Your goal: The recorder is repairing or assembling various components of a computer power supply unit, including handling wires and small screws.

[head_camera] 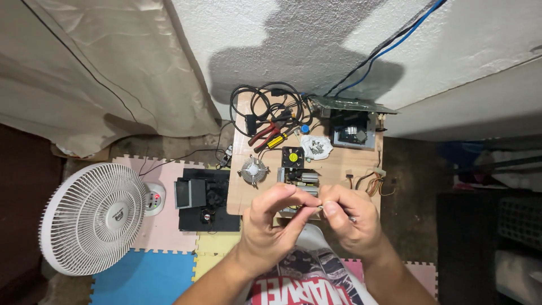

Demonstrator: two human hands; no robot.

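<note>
Head view, looking straight down. Biggest first: white standing fan (93,217) on the foam floor mats (147,277) at left, well apart from the work. Then the small wooden desk (240,195) against the white wall, crowded w/ parts: green circuit board (353,104) propped at the back over a grey drive-like unit (353,136), black cable coil (265,104) at back left, red-handled pliers (265,133) and a yellow-handled screwdriver (276,141) beside it, small black case fan (293,156) mid-desk, round finned heatsink cooler (253,170) near the left edge, white dish of screws (316,148), coloured wire bundle (370,183) at right. A black device (195,195) sits on the floor just left of the desk.

Hands meet above the desk's near edge, over a metal component (299,178). Left hand (271,223): fingers curled in, thumb and forefinger pinched tight. Right hand (350,220): likewise closed to a pinch. Between the two sets of fingertips sits a small part (319,207), too tiny to ID; it looks held from both sides, but which hand really has it I cannot tell.

To do this fiddly bit well, imo: keep both wrists low and braced, work right over the desk so a drop lands on wood, not on the mats. Grip w/ fingertips only, light pressure, no twisting harder than the part needs. Keep it clear of the screw dish and cables.
</note>
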